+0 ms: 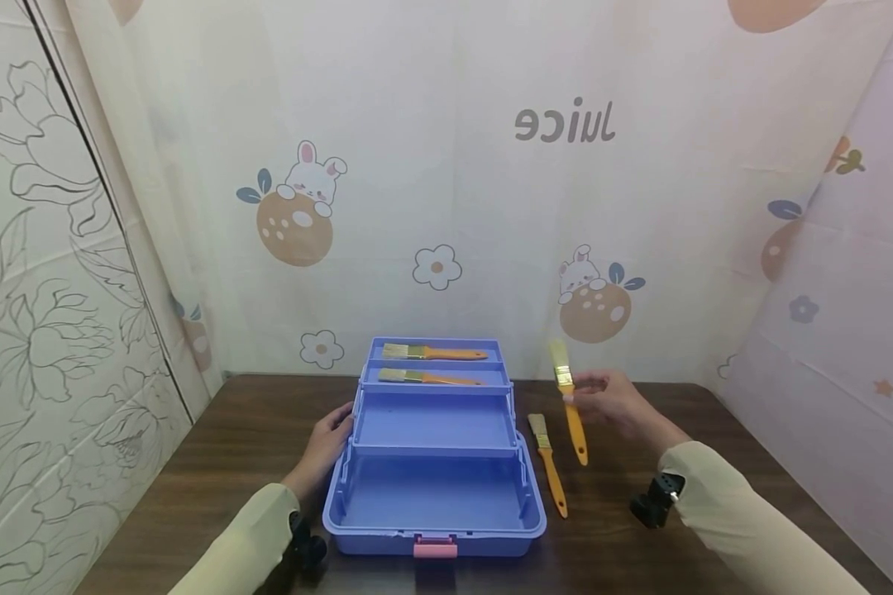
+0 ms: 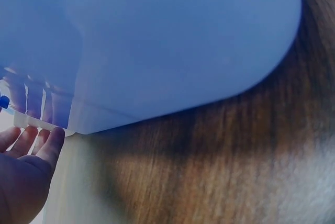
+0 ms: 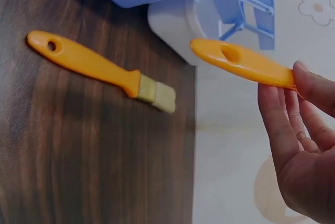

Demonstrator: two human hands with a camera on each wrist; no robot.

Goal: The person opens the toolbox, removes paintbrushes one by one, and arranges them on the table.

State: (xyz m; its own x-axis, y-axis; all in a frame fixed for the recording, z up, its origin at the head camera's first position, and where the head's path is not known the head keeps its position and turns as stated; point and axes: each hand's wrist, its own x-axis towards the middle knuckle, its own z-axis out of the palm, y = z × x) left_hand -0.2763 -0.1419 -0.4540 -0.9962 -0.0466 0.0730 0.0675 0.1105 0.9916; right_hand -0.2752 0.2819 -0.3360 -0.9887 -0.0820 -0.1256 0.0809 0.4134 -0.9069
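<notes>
A paintbrush [image 1: 575, 421] with an orange handle is pinched in my right hand [image 1: 612, 403], held bristles up above the table. In the right wrist view the thumb and fingers of my right hand [image 3: 306, 145] grip its handle [image 3: 246, 67]. Left of it, a second paintbrush [image 1: 547, 467] lies on the table. A blue toolbox [image 1: 435, 543] stands with its stepped trays raised. Two more brushes, an upper brush [image 1: 446, 354] and a lower brush [image 1: 432, 378], lie in the top tray compartments. My left hand [image 1: 326, 442] touches the toolbox's left side, its fingertips at the box's edge.
The brown wooden table [image 1: 268, 413] carries everything. A pink latch [image 1: 435, 548] sits on the toolbox's front. Behind the table hangs a pale printed curtain [image 1: 432, 165], with more patterned cloth on both sides. A whitish part [image 3: 172, 25] shows at the toolbox's rear.
</notes>
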